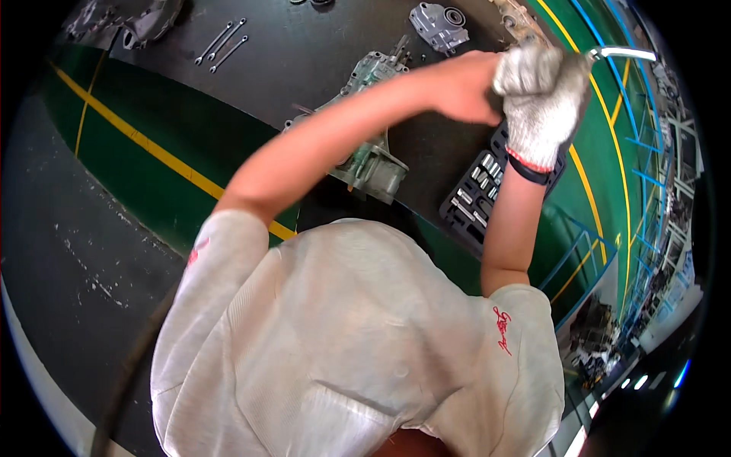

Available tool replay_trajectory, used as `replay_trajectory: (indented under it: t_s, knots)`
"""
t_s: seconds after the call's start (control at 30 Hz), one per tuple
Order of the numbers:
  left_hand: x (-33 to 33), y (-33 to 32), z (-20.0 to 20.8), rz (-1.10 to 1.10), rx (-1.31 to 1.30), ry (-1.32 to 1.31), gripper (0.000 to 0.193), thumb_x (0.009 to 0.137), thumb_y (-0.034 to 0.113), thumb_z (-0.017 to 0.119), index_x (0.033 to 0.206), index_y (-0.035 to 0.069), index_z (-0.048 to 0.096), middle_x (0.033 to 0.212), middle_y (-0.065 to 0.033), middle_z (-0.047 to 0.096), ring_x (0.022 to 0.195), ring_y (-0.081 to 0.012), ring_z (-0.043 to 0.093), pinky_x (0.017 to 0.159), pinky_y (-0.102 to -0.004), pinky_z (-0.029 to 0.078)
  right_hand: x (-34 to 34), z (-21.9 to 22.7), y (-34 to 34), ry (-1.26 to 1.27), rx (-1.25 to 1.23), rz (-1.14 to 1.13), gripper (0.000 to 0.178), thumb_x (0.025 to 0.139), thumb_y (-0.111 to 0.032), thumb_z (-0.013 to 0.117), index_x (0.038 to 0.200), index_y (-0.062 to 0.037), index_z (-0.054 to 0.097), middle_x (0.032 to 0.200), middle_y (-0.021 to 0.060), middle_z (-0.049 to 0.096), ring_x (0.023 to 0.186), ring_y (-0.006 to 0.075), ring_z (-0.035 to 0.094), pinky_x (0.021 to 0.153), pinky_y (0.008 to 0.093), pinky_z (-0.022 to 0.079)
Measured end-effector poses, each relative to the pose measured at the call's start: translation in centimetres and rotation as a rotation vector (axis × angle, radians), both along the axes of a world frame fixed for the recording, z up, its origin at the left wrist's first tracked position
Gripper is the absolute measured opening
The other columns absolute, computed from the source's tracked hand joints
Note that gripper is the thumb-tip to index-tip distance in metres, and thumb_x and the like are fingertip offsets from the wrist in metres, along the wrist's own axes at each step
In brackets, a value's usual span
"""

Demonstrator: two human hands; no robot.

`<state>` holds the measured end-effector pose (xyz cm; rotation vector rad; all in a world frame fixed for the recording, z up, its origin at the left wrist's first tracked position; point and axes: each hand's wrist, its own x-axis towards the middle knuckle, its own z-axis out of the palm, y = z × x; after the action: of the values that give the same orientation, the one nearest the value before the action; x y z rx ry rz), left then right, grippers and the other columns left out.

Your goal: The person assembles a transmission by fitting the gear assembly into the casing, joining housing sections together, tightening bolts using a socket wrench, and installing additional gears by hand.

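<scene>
In the head view, my left arm reaches across to the right, over a grey-green metal gearbox housing (377, 174). My bare left hand (468, 85) meets my right hand; its fingers are hidden behind the glove and blurred. My right hand (544, 91) wears a whitish knit work glove with a red cuff, above a dark wristband. Its fingers are curled closed around a bent, shiny metal bar (628, 52), whose free end sticks out to the right. Below the hands, partly covered by my right forearm, lies an open black socket set case (476, 190) with silver pieces in its slots.
Three wrenches (228, 53) lie on the dark worktable (304, 46) at far left. A grey metal cover (438, 30) sits beyond my hands, near a tan casting (521, 21). More castings (152, 23) stand at upper left. Blue rails (643, 145) run along the right.
</scene>
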<state>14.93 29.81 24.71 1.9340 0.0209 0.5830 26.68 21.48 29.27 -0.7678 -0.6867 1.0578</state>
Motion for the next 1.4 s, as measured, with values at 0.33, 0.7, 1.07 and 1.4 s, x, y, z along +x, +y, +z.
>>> replay_trajectory:
  t_s: [0.33,0.7,1.07,1.4]
  knots:
    - [3.0,4.0,-7.1,-0.361,0.197,0.233,0.049,0.084,0.029,0.080,0.128,0.012,0.065,0.125,-0.0097,0.069,0.115,-0.0265,0.064,0.102,-0.0376,0.048,-4.3,0.3,2.2,0.072,-0.310,-0.053,0.062,0.102,-0.059,0.043,0.057,-0.0175,0.034,0.049,-0.0043,0.023,0.039,0.0101,0.019,0.038,0.0268,0.017]
    - [2.1,4.5,-12.9,-0.251,0.218,0.243,0.054,0.075,0.034,0.086,0.121,0.011,0.068,0.117,-0.0142,0.071,0.109,-0.0331,0.066,0.096,-0.0421,0.052,-3.2,-7.5,1.8,0.210,-0.271,-0.042,0.059,0.104,-0.050,0.046,0.059,-0.0145,0.030,0.052,0.0003,0.025,0.041,0.0164,0.023,0.041,0.0322,0.021]
    - [1.0,4.3,-13.9,-0.190,0.235,0.312,0.052,0.074,0.035,0.083,0.118,0.013,0.068,0.114,-0.0154,0.072,0.106,-0.0374,0.066,0.092,-0.0439,0.053,-3.0,-8.3,1.3,0.217,-0.274,0.010,0.059,0.104,-0.048,0.046,0.058,-0.0143,0.031,0.052,0.0014,0.026,0.043,0.0172,0.027,0.042,0.0321,0.022]
    - [0.6,3.8,-15.3,-0.035,0.460,0.272,0.039,0.083,0.049,0.070,0.095,0.012,0.073,0.094,-0.0132,0.073,0.090,-0.0374,0.068,0.081,-0.0466,0.055,-3.1,-8.3,1.3,-0.134,-0.539,-0.261,0.017,0.096,-0.016,0.060,0.092,-0.0005,0.065,0.081,0.0075,0.066,0.074,0.0185,0.063,0.067,0.0267,0.048]
